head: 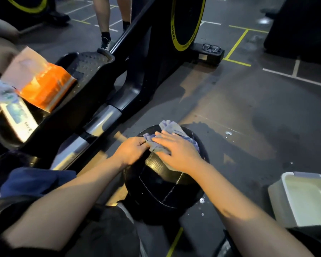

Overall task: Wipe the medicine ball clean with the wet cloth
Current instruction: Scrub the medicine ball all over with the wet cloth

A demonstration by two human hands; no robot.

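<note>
I see the black medicine ball on the dark floor, directly in front of me, between my two forearms and just beside the frame of an exercise machine. The pale blue cloth lies bunched on the top of the ball. My right hand is spread flat with the fingers extended, and it presses the cloth against the ball. My left hand is curled at the cloth's left edge and pinches it with the fingertips. The floor near the ball looks wet in patches. A white basin stands on the floor to the right, apart from the ball. A pair of glasses rests on the machine's base further away.
</note>
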